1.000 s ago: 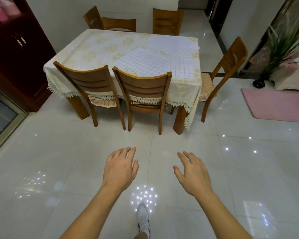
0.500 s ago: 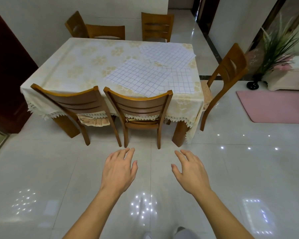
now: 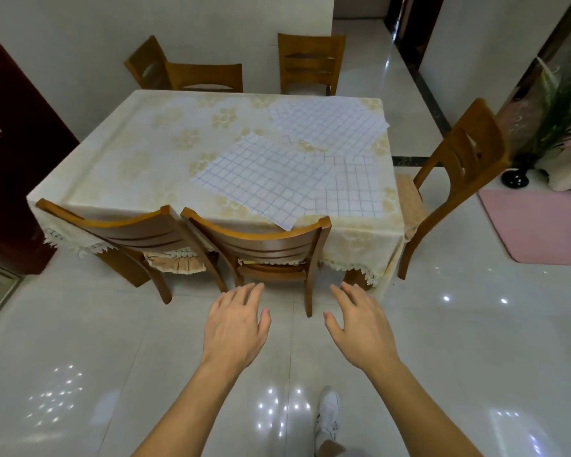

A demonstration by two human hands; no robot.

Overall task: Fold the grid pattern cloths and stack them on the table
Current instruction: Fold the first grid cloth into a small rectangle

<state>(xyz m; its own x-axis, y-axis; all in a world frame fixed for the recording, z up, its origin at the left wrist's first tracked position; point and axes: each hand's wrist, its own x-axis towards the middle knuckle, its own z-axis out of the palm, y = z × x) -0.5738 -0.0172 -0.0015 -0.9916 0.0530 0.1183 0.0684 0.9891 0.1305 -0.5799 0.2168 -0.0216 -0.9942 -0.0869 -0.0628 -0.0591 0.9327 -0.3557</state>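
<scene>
Lying unfolded on the table (image 3: 119, 159) are three grid pattern cloths, all gathered toward its right half. Item one, the nearest grid cloth (image 3: 261, 179), is spread flat at an angle, one corner overhanging the near table edge just above a chair back. Item two, the right grid cloth (image 3: 351, 188), is laid beside it by the table's right edge; the two appear to overlap along their shared side, though the boundary is hard to make out. Item three, the far grid cloth (image 3: 330, 127), is spread at the far right corner, one corner projecting past the table edge. The table is covered by a cream tablecloth (image 3: 165, 133) with a pale floral print and lace trim.

The left hand (image 3: 234, 324) and right hand (image 3: 360, 328) are held out over the tiled floor (image 3: 80, 324), short of the table, palms down, fingers loosely extended and spread, nothing held in either.

Two wooden chairs are tucked in at the near side: the near left chair (image 3: 126, 232) and the near right chair (image 3: 271, 242). Two further chairs are set at the far side, and a side chair (image 3: 459, 169) is angled at the right end. A white shoe (image 3: 327, 413) is seen on the floor below. A pink rug (image 3: 541, 225) and a potted plant (image 3: 561, 103) are recorded at the right.
</scene>
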